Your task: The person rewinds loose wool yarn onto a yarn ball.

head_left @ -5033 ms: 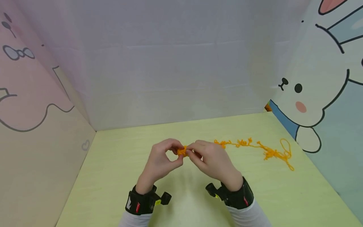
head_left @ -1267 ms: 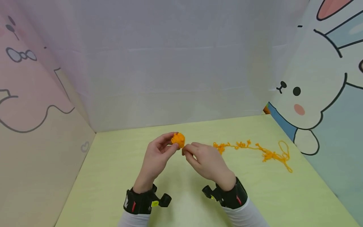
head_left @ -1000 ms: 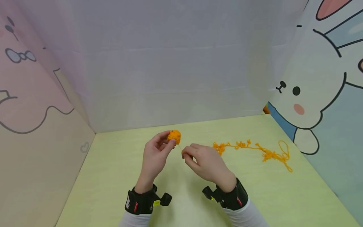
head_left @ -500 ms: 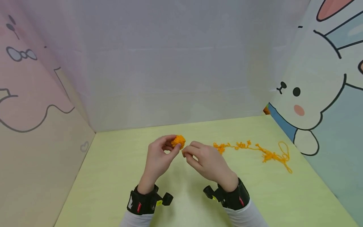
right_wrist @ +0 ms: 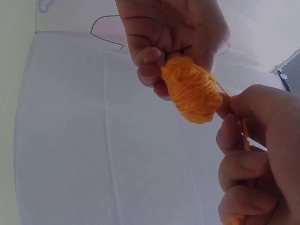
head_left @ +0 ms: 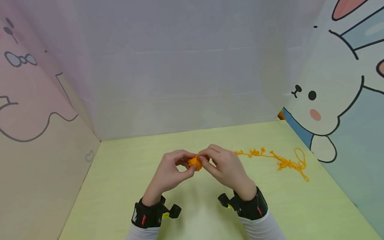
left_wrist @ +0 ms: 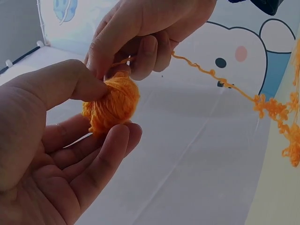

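Observation:
A small ball of orange yarn (head_left: pixel 195 163) is held between the thumb and fingers of my left hand (head_left: pixel 169 171), above the middle of the table. In the left wrist view the wound strands of the yarn ball (left_wrist: pixel 115 104) show plainly. My right hand (head_left: pixel 226 165) pinches the yarn strand (right_wrist: pixel 224 89) right beside the ball, thumb against index finger. From there the strand passes through the curled fingers of the right hand in the right wrist view. The loose yarn (head_left: pixel 283 161), knotted and looped, trails over the table at the right; its near end is hidden behind the right hand.
The pale yellow-green table (head_left: pixel 120 183) lies under both hands. A plain white cloth wall (head_left: pixel 186 73) rises behind it. Side panels with cartoon drawings, a pink one (head_left: pixel 33 86) and one with a rabbit (head_left: pixel 327 110), border the table. Both wrists wear black camera bands.
The hands were apart with a short strand stretched between them; now they meet at the yarn ball. The left hand has come down and right, the right hand slightly up. The trailing yarn lies much as before.

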`<action>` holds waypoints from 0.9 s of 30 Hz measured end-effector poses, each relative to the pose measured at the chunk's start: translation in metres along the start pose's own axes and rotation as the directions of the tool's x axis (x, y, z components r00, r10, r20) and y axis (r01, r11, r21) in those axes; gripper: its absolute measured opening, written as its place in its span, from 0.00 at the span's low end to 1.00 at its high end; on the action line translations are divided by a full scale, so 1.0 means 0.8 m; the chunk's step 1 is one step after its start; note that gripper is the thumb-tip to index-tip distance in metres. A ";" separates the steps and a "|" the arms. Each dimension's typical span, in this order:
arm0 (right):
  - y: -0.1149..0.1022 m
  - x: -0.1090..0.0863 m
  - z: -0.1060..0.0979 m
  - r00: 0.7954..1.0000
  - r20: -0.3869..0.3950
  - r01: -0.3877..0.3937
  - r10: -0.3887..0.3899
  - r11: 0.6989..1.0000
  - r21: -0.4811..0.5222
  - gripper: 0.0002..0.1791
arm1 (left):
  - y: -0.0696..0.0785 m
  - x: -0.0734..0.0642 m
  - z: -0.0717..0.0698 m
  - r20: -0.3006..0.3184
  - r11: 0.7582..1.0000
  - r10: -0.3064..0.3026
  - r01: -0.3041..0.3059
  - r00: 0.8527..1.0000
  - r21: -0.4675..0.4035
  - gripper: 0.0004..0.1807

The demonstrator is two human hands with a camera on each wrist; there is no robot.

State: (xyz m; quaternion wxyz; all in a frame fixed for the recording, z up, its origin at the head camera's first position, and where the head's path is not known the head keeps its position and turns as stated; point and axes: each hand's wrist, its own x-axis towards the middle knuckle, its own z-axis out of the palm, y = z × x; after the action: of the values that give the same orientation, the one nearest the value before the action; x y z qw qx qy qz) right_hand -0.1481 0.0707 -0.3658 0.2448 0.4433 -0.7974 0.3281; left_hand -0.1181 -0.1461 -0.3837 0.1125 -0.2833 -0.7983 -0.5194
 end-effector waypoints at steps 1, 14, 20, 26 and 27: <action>0.000 0.000 0.000 1.000 -0.002 0.003 -0.003 1.000 -0.003 0.05 | 0.001 0.000 -0.001 0.000 1.000 -0.002 0.002 1.000 -0.001 0.15; 0.003 0.000 0.000 0.998 -0.020 -0.064 0.064 0.998 -0.012 0.08 | 0.007 -0.001 0.001 -0.010 0.998 -0.067 0.067 0.998 -0.001 0.21; 0.006 0.000 0.002 0.998 -0.015 -0.068 0.067 0.997 -0.024 0.06 | 0.009 -0.002 -0.002 0.044 0.996 -0.025 0.029 0.999 -0.088 0.18; 0.007 -0.001 0.008 0.992 0.051 -0.113 0.114 0.993 -0.029 0.06 | 0.005 -0.003 -0.006 -0.001 0.983 0.049 -0.048 0.999 -0.175 0.19; 0.006 -0.001 0.009 0.990 0.067 -0.123 0.125 0.992 -0.032 0.06 | 0.005 -0.003 -0.007 -0.023 0.980 0.052 -0.056 0.998 -0.193 0.19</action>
State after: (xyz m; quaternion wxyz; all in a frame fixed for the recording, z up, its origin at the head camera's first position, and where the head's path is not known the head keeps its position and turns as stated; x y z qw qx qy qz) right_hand -0.1526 0.0678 -0.3726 0.2026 0.4004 -0.8358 0.3163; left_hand -0.1146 -0.1507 -0.3793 0.1056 -0.3097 -0.7350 -0.5939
